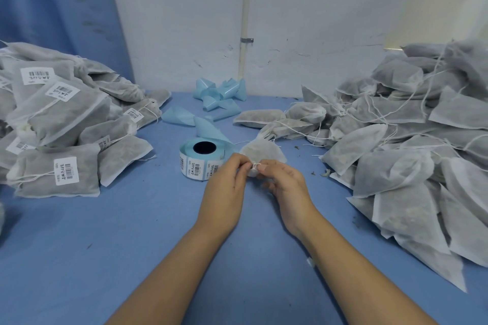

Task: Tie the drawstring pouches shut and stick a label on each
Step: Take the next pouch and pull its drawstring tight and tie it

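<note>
Fingers (243, 166) of left hand (224, 188) and right hand (287, 187) curled; drawstring (255, 166) pinched between both hands at gathered neck of pouch (264, 152). Pouch held just right of label roll (202, 159), body pointed away from person, above table (132, 232); contact with table cannot be told. Pile of labelled pouches (58, 124) heaped well left of roll. Pile of unlabelled pouches (409, 145) heaped well right of roll. Crumpled blue backing strip (219, 95) trailed behind roll, toward wall (303, 21).
</note>
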{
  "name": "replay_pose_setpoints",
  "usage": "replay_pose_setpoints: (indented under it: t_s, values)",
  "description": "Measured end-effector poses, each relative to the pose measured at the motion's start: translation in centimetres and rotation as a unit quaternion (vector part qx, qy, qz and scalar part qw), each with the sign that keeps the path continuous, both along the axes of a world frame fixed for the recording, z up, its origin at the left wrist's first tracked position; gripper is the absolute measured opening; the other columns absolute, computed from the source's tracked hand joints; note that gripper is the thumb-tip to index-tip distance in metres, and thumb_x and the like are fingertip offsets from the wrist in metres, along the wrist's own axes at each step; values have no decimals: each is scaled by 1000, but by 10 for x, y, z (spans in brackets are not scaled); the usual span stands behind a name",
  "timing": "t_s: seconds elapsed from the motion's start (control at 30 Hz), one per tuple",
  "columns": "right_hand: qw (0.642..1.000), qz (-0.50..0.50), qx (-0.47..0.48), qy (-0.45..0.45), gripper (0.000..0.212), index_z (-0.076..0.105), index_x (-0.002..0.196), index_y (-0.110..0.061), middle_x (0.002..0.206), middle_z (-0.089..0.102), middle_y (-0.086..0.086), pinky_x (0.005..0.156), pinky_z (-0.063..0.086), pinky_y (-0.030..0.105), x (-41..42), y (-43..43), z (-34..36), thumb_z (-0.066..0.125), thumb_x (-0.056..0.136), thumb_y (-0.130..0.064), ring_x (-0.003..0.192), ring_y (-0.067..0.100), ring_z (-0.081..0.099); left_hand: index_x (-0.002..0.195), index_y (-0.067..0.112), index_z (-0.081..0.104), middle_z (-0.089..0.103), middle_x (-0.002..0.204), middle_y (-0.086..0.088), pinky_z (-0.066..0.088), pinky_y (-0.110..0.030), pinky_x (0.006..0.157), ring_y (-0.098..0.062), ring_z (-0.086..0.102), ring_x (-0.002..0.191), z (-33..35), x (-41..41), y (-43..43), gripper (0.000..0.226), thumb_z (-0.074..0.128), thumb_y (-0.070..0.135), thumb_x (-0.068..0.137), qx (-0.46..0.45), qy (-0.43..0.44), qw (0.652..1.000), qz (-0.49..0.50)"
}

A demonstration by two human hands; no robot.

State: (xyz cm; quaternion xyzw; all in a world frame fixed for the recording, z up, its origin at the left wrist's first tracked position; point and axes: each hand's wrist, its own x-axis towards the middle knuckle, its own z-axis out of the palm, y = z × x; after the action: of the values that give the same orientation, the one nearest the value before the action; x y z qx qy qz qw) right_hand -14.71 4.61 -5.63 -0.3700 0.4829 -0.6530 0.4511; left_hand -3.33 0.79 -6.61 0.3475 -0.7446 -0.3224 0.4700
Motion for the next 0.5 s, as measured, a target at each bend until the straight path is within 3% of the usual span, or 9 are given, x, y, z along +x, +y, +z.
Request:
replay_pose_setpoints:
  t_s: [0.1,0.17,0.3,0.5]
  values:
    - [1000,4,-3,-31,4,62,86,-3,81,62,10,76,41,26,-1,1,2,57,85,-2,79,18,56,88,14,57,60,80,6,38,-12,67,-1,53,76,0,0,-1,13,48,13,98,-4,-5,1000,2]
    - [999,0,-8,-46,6,60,82,-3,76,62,9,77,41,28,-2,0,3,56,85,-1,74,17,56,88,14,58,63,82,3,42,-18,71,-6,57,78,0,0,-1,13,49,15,98,2,-8,1000,2]
    - [997,-5,-12,-75,5,59,87,-2,74,62,8,69,40,23,-5,-1,3,54,86,-4,67,11,59,92,16,61,65,86,3,47,-35,79,-14,60,86,0,0,-2,13,50,19,97,6,-34,999,9]
    - [986,-30,-18,-161,9,63,78,-6,73,65,0,62,45,18,-9,-2,3,57,84,-7,64,9,60,93,19,62,64,88,5,47,-37,80,-13,57,85,-1,-2,-3,13,51,24,97,11,-54,998,25]
